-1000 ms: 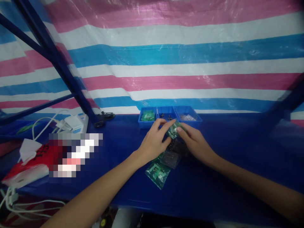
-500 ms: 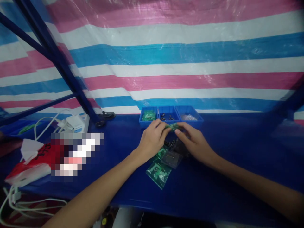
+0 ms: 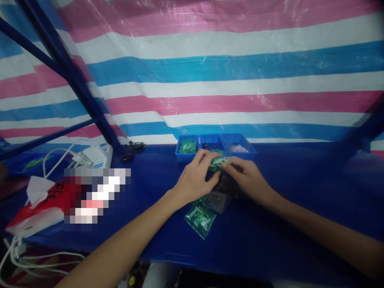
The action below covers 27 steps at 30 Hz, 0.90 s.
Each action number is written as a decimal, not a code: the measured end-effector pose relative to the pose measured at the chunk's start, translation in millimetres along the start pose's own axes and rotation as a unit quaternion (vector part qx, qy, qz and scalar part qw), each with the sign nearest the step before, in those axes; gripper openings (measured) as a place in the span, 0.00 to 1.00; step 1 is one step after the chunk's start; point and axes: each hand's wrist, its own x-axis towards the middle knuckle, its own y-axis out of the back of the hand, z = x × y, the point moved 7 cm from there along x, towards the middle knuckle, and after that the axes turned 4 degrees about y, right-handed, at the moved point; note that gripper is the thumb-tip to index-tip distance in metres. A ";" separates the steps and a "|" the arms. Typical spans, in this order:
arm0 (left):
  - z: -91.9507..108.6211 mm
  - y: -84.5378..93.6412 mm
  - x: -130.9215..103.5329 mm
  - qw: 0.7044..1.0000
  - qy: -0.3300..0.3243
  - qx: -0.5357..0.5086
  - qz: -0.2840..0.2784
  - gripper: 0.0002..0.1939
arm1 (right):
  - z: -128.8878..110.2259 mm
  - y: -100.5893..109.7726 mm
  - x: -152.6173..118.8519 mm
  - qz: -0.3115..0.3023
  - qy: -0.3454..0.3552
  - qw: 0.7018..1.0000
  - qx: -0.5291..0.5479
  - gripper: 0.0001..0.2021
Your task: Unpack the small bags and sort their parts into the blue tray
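Note:
A small clear plastic bag with green contents (image 3: 218,161) is pinched at its right side by my right hand (image 3: 244,173), thumb against fingers. My left hand (image 3: 196,176) is beside it, thumb spread away from the fingers, and its fingertips reach the bag's left edge. Under the hands lie a small bag with a dark screw-like piece (image 3: 216,201) and another bag with green parts (image 3: 201,219). Dark small parts between the hands are mostly hidden. Just behind stands a blue three-compartment tray (image 3: 180,157).
In the tray are green bags (image 3: 188,146), dark screws (image 3: 205,145) and clear bags (image 3: 238,148). To the left lie a red tissue pack (image 3: 60,196), a white power strip (image 3: 105,158) with cables and a black object (image 3: 126,156). A blue frame post (image 3: 87,100) rises there.
My left thumb and fingers have parted from the bag they pinched. The bag has turned more of its face toward me, and my right hand still pinches it.

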 end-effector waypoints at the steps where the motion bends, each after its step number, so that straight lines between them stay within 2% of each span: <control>1: -1.0 -2.6 -0.5 1.000 0.004 0.006 -0.012 0.24 | 0.5 0.6 0.1 0.004 -0.001 1.000 0.003 0.17; 4: -4.6 -6.4 -1.3 0.999 0.013 0.016 -0.027 0.25 | -4.5 2.7 0.3 0.019 0.033 0.999 0.011 0.16; 10: -4.6 -2.2 0.5 1.000 -0.009 -0.003 -0.010 0.21 | -20.6 4.2 -2.3 0.022 0.095 0.995 0.015 0.12; 16: -5.7 -2.0 1.3 1.000 -0.003 0.005 -0.017 0.14 | -19.0 1.8 -1.7 0.017 0.075 0.994 0.078 0.08; 19: -9.5 -2.9 1.3 0.999 0.028 0.026 -0.024 0.18 | -15.6 2.0 -0.8 0.023 0.066 0.996 0.053 0.08; 22: -12.8 -0.6 1.8 0.998 0.054 0.034 -0.005 0.23 | -11.6 2.8 -0.5 0.030 0.050 0.997 0.044 0.07; 27: -16.5 3.0 2.3 0.996 0.081 0.000 0.025 0.26 | -3.2 1.1 0.2 0.038 0.008 0.993 0.112 0.09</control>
